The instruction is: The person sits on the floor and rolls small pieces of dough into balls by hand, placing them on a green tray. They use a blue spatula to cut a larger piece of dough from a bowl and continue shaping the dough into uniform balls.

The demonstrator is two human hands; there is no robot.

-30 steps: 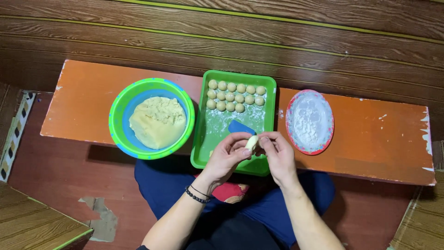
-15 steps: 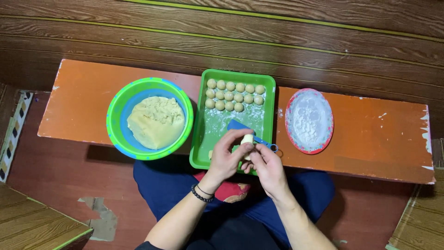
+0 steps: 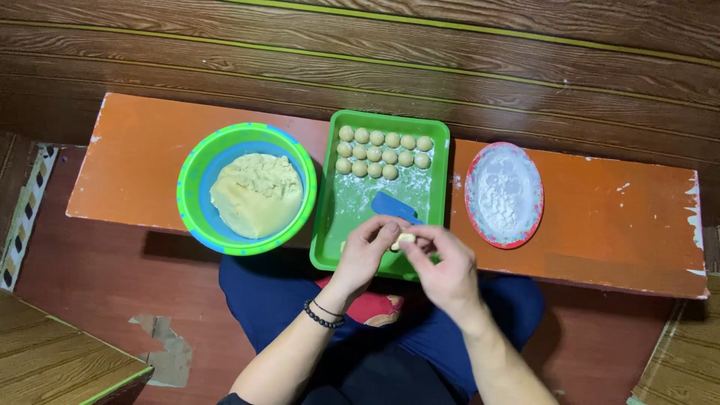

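Observation:
My left hand (image 3: 366, 253) and my right hand (image 3: 445, 266) meet over the near edge of a green tray (image 3: 444, 174), both pinching one small pale piece of dough (image 3: 405, 239) between the fingertips. Several rolled dough balls (image 3: 382, 150) lie in rows at the tray's far end on a dusting of flour. A blue scraper (image 3: 393, 206) rests in the tray just beyond my fingers. A black bead bracelet circles my left wrist.
A green and blue bowl (image 3: 193, 177) with a large lump of yellow dough (image 3: 257, 194) stands left of the tray. A red-rimmed oval plate of white flour (image 3: 504, 193) sits to the right. All rest on an orange bench (image 3: 622, 225) before a wooden wall.
My hands have kept working the dough piece and have shifted a little toward me, along the tray's near edge. The bowl, tray and plate have not moved.

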